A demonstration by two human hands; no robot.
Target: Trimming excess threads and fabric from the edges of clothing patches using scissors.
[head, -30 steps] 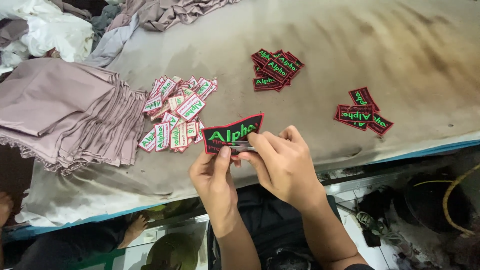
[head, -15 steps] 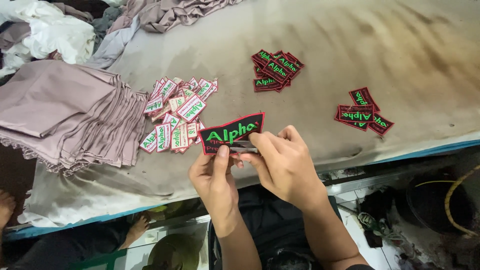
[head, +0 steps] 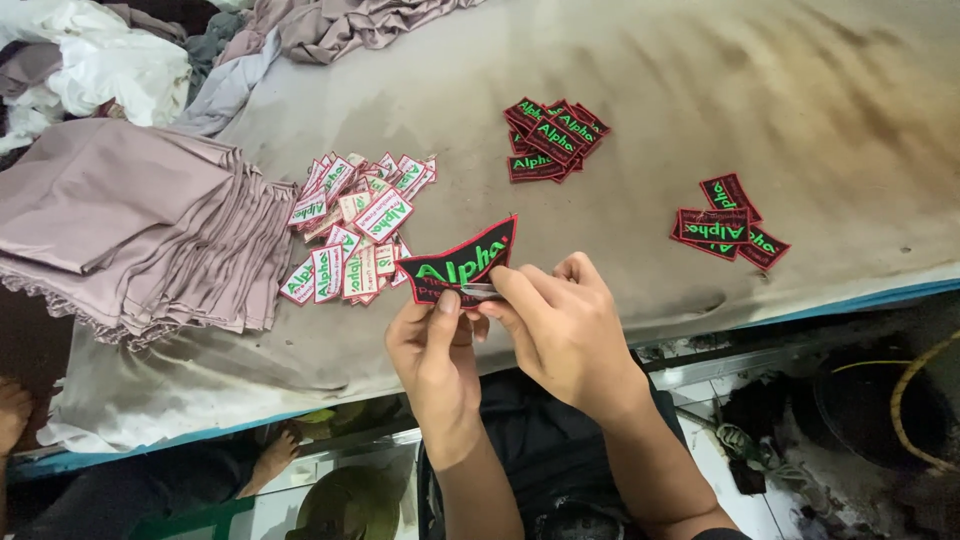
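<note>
**Black patch pinched between both hands above the table edge**

Stained grey cloth covers the work table (head: 760, 90), seen from above. Over its near edge, a black embroidered patch (head: 462, 262) with red border and green lettering is held up, tilted, by both hands. The left hand (head: 432, 350) pinches its lower edge with the thumb on top; the right hand (head: 565, 325) grips the same edge just beside it, fingers closed. Behind the patch lies a heap of white labels (head: 355, 225). Folded mauve fabric (head: 130, 225) is stacked further left. Two piles of black patches (head: 552, 138) (head: 728, 222) lie well apart to the right.
</note>
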